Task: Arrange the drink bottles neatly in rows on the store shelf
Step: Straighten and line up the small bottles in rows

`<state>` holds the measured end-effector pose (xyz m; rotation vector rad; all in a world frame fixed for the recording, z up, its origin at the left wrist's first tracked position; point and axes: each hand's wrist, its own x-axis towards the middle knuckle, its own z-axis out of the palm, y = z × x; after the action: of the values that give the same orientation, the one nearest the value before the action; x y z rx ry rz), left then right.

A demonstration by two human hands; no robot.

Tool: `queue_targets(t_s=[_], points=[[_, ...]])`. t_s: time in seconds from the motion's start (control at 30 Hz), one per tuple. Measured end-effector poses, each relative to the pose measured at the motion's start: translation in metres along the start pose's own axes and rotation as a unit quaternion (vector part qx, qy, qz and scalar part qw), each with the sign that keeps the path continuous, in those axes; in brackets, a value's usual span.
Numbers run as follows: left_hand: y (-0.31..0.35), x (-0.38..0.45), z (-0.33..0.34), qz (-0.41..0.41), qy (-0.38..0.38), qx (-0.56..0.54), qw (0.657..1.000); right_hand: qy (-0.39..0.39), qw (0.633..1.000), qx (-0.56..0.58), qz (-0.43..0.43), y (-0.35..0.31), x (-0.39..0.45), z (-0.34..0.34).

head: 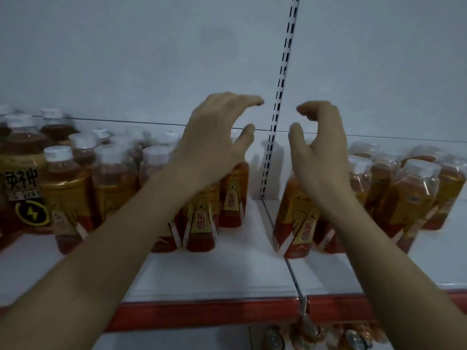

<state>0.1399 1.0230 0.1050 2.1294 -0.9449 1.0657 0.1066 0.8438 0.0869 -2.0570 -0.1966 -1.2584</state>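
Note:
Small drink bottles with white caps and red-gold labels stand on a white shelf [227,274]. One group [199,223] is left of the shelf seam, another group [295,223] right of it, with a gap between them. My left hand [214,140] hovers above the left group, fingers loosely curved, holding nothing. My right hand [318,145] hovers above the right group in the same curved pose, also holding nothing. Each hand hides the caps of the bottles beneath it.
A larger bottle [20,173] with a lightning mark stands at far left. A slotted upright [280,97] runs up the white back wall. The shelf's red front edge [202,317] is near me. More bottles [353,339] show on the shelf below.

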Motion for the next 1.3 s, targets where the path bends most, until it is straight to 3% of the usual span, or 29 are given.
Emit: queue_targets(t_s=[0.17, 0.33, 0.5, 0.6, 0.83, 1.3], points=[[0.022, -0.071, 0.035, -0.055, 0.119, 0.100, 0.986, -0.030, 0.995, 0.054, 0.080, 0.022, -0.053, -0.014], [0.020, -0.134, 0.056, -0.148, 0.030, 0.181, 0.972, -0.043, 0.984, 0.133, 0.110, 0.038, -0.110, -0.015], [0.017, -0.166, 0.062, -0.229, -0.012, 0.247, 0.941, -0.154, 0.960, 0.117, 0.203, 0.061, -0.141, -0.009], [0.018, -0.165, 0.064, -0.270, -0.023, 0.253, 0.929, -0.193, 0.954, 0.117, 0.200, 0.066, -0.140, -0.011], [0.014, -0.166, 0.065, -0.266, -0.052, 0.279, 0.921, -0.274, 0.932, 0.137, 0.192, 0.044, -0.137, 0.014], [0.012, -0.169, 0.070, -0.250, -0.024, 0.253, 0.934, -0.257, 0.945, 0.067, 0.191, 0.023, -0.130, 0.049]])
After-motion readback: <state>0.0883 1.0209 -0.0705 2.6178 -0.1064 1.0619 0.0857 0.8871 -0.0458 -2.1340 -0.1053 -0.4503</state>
